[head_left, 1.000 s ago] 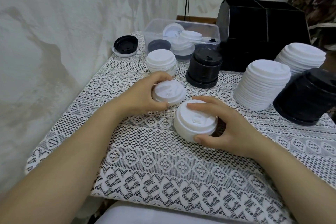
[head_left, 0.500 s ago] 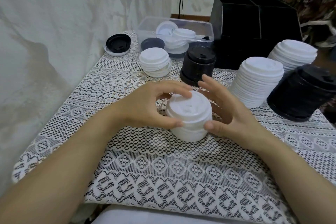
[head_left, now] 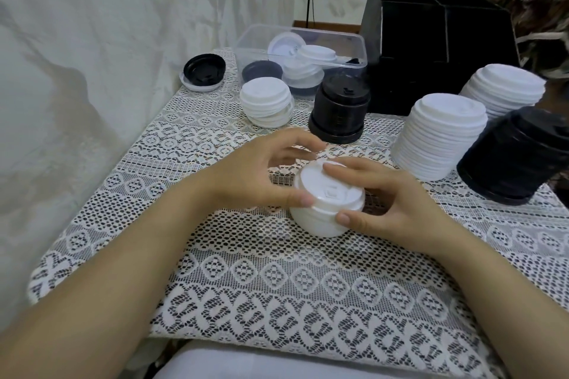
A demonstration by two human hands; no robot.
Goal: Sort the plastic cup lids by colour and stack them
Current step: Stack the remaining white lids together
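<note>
A short stack of white lids stands on the lace cloth in the middle of the table. My left hand grips its left side, thumb on the rim and fingers curled over the far edge. My right hand holds the right side, with the index finger on the top lid and the thumb against the stack's front. Further back stand a small white stack and a black stack. At the right are two tall white stacks and a leaning black stack.
A clear plastic tub at the back holds loose white and dark lids. An upturned black lid on a white one lies at the back left. A black box stands behind the stacks. The wall runs close along the left.
My left hand carried a white lid rightward onto the stack. Both hands now close around the stack, and my right index finger has come down onto the top lid.
</note>
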